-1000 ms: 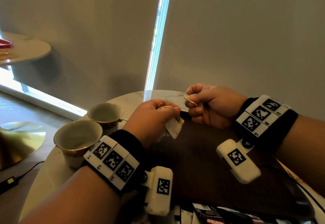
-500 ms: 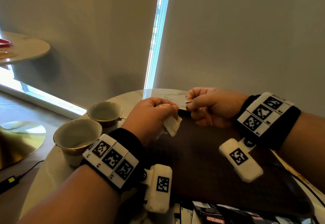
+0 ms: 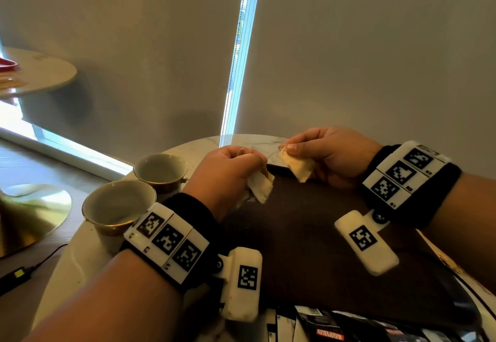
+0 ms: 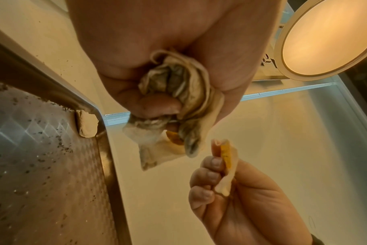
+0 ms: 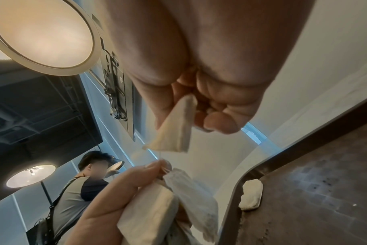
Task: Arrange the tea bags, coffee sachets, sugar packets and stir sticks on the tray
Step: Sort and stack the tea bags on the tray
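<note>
My left hand [image 3: 252, 159] grips a crumpled bunch of pale tea bags [image 3: 260, 187] above the far left part of the dark brown tray [image 3: 308, 237]. In the left wrist view the bunch [image 4: 178, 86] fills the curled fingers. My right hand [image 3: 288, 149] pinches a single tea bag [image 3: 296, 167] by its top, a little to the right of the bunch. A thin string runs between the two hands. The right wrist view shows this tea bag [image 5: 174, 132] hanging from the thumb and finger. Another tea bag [image 5: 250, 196] lies alone in the tray's far corner.
Two empty cups [image 3: 161, 170] [image 3: 118, 204] stand on the round marble table [image 3: 80, 255] left of the tray. Dark sachets [image 3: 322, 327] lie at the near edge. A person [image 5: 80, 190] stands in the background of the right wrist view.
The right hand, which pinched only a small tag near the bunch, now holds a whole tea bag drawn out to the right. The left hand keeps its grip on the bunch.
</note>
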The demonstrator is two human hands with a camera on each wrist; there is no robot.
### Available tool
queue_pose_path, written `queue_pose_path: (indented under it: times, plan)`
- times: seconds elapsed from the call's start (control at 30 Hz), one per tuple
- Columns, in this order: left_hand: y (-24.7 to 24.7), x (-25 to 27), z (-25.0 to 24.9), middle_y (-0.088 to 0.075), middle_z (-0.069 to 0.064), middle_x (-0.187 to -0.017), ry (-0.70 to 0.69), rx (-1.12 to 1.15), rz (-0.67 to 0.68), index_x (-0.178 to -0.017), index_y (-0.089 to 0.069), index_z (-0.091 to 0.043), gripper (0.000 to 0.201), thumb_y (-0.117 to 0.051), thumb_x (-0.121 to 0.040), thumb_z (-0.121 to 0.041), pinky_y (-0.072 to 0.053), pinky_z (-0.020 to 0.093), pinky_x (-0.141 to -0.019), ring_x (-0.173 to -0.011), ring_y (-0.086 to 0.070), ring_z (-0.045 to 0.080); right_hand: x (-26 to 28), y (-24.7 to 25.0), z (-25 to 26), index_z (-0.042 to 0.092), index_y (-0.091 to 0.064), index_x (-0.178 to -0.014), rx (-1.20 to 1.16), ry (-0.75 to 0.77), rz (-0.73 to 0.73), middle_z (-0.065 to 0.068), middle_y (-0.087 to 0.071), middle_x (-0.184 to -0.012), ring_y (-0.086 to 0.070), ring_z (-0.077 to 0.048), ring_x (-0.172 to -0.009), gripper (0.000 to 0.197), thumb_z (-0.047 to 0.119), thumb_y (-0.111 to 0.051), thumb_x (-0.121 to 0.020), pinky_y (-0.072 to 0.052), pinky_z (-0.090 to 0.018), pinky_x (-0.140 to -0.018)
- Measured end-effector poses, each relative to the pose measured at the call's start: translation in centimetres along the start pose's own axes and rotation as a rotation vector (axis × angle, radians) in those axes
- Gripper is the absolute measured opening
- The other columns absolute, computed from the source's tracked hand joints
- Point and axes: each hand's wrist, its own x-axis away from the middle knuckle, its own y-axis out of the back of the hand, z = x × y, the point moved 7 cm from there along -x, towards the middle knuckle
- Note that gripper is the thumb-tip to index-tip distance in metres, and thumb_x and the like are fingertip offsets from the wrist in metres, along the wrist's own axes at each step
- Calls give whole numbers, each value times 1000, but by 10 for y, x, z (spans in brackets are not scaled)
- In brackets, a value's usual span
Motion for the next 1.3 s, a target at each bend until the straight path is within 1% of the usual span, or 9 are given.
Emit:
queue_pose_path:
  times: [0.2, 0.33, 0.43, 0.5, 0.7, 0.77, 0.9, 1.1, 1.3]
  plan:
    - [1, -1, -2, -72, 19, -78, -14, 62, -36, -91, -69, -7, 13, -67, -95, -19, -44, 25, -39, -49, -63, 20, 7, -4, 1, 3, -69, -94, -48, -18, 119, -10, -74, -80, -72, -18, -67, 22, 5, -67, -72, -61, -28, -57]
    - [0, -2, -5, -70, 27, -79, -59, 82, -47, -87, -69, -8, 18, -69, -89, -26, -42, 26, -41, -48, -59, 25, 11, -10, -2, 0, -67, -99, 4, -58, 174, -10, -73, -77, -71, -17, -64, 25, 3, -66, -74, -60, -26, -55]
    - [-1, 1, -7, -69, 21, -75, -64, 65, -56, -92, -69, -6, 14, -67, -95, -19, -43, 24, -39, -46, -61, 19, 16, -17, -3, -1, -62, -89, 53, -84, 207, -9, -69, -66, -66, -14, -51, 5, -4, -61, -85, -54, -22, -44]
    - [-3, 3, -8, -68, 14, -72, -61, 36, -46, -97, -68, -5, 13, -64, -97, -18, -44, 23, -39, -45, -61, 14, 17, -20, -3, -1, -59, -86, 69, -94, 222, -6, -66, -60, -63, -11, -44, 9, -8, -54, -91, -49, -19, -40]
    - [1, 3, -6, -72, 11, -82, -48, 21, -74, -101, -70, -9, 15, -66, -96, -23, -51, 26, -48, -62, -67, 17, 17, -18, 0, 1, -56, -89, 96, -89, 214, -5, -60, -52, -54, -7, -34, 15, -5, -46, -99, -42, -15, -33]
    - [0, 4, -8, -73, 10, -83, -58, 21, -63, -100, -71, -10, 14, -68, -95, -23, -51, 24, -49, -64, -69, 16, 16, -15, -2, 2, -58, -92, 101, -89, 196, -9, -59, -58, -54, -10, -36, 15, -3, -46, -100, -43, -17, -34]
    - [1, 5, -13, -73, 0, -88, -127, -28, -70, -95, -73, -18, 6, -74, -90, -21, -57, 29, -66, -82, -70, 15, 10, -13, -10, 7, -63, -92, 30, -102, 185, -11, -61, -72, -56, -18, -53, 21, -5, -47, -97, -52, -27, -48]
    - [-5, 9, -20, -73, -4, -84, -185, -107, 4, -91, -76, -17, 5, -77, -87, -18, -53, 15, -59, -77, -70, 6, 10, -15, -11, 9, -65, -90, -29, -92, 225, -9, -65, -73, -59, -17, -60, 22, -5, -49, -96, -52, -27, -52]
    - [-12, 11, -23, -73, -14, -74, -224, -190, 20, -83, -77, -24, 4, -80, -84, -22, -50, 11, -61, -74, -68, -1, 11, -22, -12, 12, -70, -81, -63, -76, 306, -10, -64, -73, -58, -18, -58, 12, 1, -66, -81, -50, -29, -54]
